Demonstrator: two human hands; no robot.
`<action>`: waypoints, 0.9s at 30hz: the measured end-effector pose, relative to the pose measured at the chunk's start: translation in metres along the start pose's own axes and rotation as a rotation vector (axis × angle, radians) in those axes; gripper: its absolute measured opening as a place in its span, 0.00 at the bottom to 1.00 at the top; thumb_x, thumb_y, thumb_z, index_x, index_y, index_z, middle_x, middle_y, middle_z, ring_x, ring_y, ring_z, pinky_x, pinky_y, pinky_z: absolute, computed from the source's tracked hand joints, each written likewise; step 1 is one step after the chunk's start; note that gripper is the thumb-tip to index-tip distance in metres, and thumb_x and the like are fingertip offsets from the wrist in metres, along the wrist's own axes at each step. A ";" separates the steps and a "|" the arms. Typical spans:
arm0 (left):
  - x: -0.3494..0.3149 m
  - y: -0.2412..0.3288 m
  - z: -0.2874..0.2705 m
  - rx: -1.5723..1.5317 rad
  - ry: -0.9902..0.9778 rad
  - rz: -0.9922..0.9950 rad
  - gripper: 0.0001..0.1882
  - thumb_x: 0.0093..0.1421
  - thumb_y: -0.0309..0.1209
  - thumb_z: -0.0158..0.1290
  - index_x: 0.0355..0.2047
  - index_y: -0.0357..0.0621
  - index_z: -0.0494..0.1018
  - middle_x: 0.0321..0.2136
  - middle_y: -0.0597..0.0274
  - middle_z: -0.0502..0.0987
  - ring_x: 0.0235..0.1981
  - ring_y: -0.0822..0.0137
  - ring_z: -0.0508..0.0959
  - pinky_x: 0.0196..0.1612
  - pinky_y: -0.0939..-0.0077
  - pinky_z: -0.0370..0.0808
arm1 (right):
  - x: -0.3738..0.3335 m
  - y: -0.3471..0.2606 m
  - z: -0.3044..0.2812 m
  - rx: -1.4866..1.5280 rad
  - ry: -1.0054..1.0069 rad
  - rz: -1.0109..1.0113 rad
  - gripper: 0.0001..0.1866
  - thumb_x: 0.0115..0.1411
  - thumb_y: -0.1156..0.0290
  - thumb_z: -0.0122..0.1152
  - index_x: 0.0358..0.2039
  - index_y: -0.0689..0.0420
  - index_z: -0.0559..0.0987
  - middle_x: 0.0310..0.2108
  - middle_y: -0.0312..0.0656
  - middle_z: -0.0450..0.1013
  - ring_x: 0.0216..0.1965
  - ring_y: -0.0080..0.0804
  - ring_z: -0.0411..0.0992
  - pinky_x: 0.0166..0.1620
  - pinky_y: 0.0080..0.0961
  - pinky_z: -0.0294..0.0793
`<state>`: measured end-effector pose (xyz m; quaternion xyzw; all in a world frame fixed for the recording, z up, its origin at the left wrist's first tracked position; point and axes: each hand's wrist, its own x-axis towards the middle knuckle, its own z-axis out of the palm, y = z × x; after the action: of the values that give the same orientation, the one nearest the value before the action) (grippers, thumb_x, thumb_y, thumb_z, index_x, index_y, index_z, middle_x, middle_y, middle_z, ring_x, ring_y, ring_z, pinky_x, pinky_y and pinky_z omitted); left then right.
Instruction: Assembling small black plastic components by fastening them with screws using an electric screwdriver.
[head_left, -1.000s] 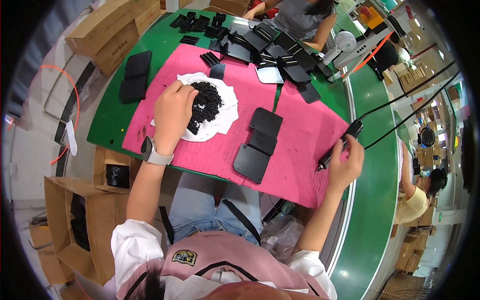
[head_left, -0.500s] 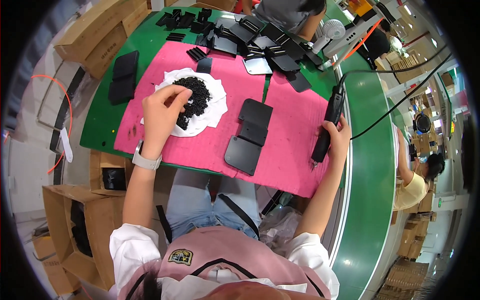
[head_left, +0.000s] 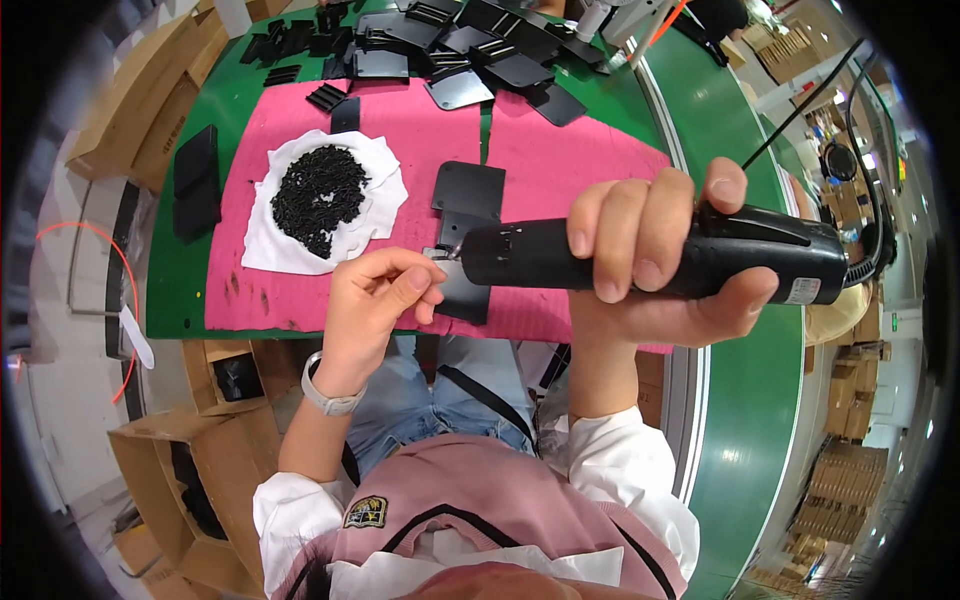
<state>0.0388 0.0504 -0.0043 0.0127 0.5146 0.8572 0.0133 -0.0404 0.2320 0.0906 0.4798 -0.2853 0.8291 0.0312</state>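
Note:
My right hand (head_left: 665,255) is wrapped round a black electric screwdriver (head_left: 540,254), raised and held level with its bit toward the left. The thumb and forefinger of my left hand (head_left: 385,295) are pinched together at the bit's tip; whatever is between them is too small to make out. Beneath lie two black plates joined end to end, the far plate (head_left: 468,188) in plain sight and the near plate (head_left: 462,305) partly hidden by my hands and the screwdriver. Small black screws (head_left: 318,195) are heaped on a white cloth (head_left: 383,180) to the left.
Pink sheets (head_left: 270,300) cover part of the green table (head_left: 170,280). Black plates (head_left: 460,88) are piled at the far side, with another black part (head_left: 196,180) at the left. The screwdriver's cable (head_left: 860,200) runs off right. Open cardboard boxes (head_left: 215,480) stand low at left.
My left hand has left the screw heap and come right to the screwdriver's tip. My right hand has lifted the screwdriver and swung it leftward over the plates. The view has shifted.

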 end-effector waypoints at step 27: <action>0.056 0.006 -0.020 0.450 0.012 -0.154 0.23 0.58 0.26 0.54 0.52 0.29 0.64 0.19 0.69 0.68 0.21 0.79 0.70 0.23 0.86 0.66 | 0.000 0.038 -0.023 -0.294 0.088 0.297 0.18 0.55 0.63 0.54 0.41 0.58 0.63 0.15 0.39 0.62 0.12 0.27 0.60 0.21 0.25 0.63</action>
<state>-0.0181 0.0317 -0.0082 -0.0293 0.6921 0.7176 0.0725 -0.0707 0.2118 0.0648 0.3860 -0.4693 0.7941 -0.0092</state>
